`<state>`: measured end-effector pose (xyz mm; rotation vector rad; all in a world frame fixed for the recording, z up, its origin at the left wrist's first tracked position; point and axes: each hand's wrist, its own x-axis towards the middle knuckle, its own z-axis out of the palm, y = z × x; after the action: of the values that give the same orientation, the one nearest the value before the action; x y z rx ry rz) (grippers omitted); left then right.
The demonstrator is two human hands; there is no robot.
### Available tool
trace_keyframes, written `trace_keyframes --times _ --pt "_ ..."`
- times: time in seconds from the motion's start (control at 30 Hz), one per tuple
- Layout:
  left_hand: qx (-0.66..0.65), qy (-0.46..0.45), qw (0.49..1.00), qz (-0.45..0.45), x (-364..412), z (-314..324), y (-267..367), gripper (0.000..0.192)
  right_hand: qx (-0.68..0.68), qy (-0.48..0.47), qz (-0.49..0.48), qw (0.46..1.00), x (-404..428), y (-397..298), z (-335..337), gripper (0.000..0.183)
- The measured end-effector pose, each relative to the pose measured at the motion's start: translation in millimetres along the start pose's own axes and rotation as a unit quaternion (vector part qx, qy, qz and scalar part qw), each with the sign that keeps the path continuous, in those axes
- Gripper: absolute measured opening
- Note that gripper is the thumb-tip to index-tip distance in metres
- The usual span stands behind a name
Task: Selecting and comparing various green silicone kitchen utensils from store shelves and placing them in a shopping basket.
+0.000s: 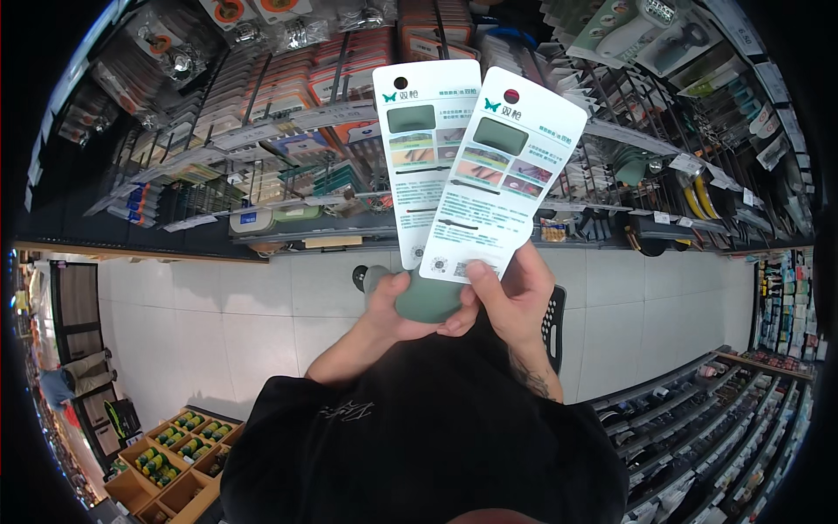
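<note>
Two white printed cardboard packaging cards are held up side by side, fanned out, with the right card (501, 170) overlapping the left card (425, 157). Each has a round hang hole and a cut-out window showing green. My left hand (393, 308) grips a smooth green rounded item (429, 300) at the lower end of the left card. My right hand (507, 295) pinches the bottom of the right card, thumb in front, its fingertips beside the green item. What the green item is, I cannot tell.
Shelves with hanging packaged kitchenware (281, 85) and a price rail (294, 121) stand ahead. Pale floor tiles (255, 334) lie below. A wooden bin (163, 458) of jars stands lower left, racks (707, 432) lower right. A black perforated basket edge (556, 327) shows beside my right hand. A person (72, 383) is far left.
</note>
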<state>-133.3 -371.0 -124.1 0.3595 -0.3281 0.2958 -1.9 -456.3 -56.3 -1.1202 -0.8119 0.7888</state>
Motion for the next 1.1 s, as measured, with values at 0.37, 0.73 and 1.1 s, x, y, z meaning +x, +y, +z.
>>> trace_keyframes --times 0.37,0.73,1.1 --pt "-0.002 -0.005 1.0 -0.002 0.8 0.0 4.8 0.079 -0.027 -0.002 -0.023 0.999 3.0 1.9 1.8 0.03" --pt "-0.003 0.01 1.0 -0.011 -2.5 -0.1 4.6 0.079 0.007 -0.003 0.004 1.0 1.8 -1.5 3.9 0.032" --pt "0.004 0.012 1.0 -0.012 -2.7 1.6 5.2 0.078 0.014 -0.002 0.01 1.0 0.8 -2.8 5.4 0.032"
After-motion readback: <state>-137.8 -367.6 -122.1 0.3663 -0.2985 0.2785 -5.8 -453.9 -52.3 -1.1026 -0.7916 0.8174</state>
